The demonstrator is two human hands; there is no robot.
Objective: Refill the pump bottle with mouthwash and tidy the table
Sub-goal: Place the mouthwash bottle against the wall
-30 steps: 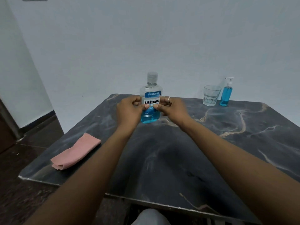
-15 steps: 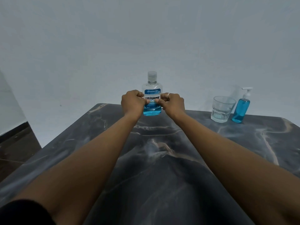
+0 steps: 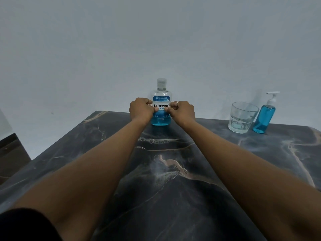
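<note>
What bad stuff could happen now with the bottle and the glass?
1. The mouthwash bottle, held by the left hand and right hand, stands near the far edge of the table; a push forward might send it off.
2. Its cap is on, so pouring cannot start yet.
3. The glass and pump bottle stand close together on the right; a reaching arm could knock one over.

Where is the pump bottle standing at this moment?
In the head view, the pump bottle stands at the far right of the table, just right of the empty glass, well away from both hands.
</note>
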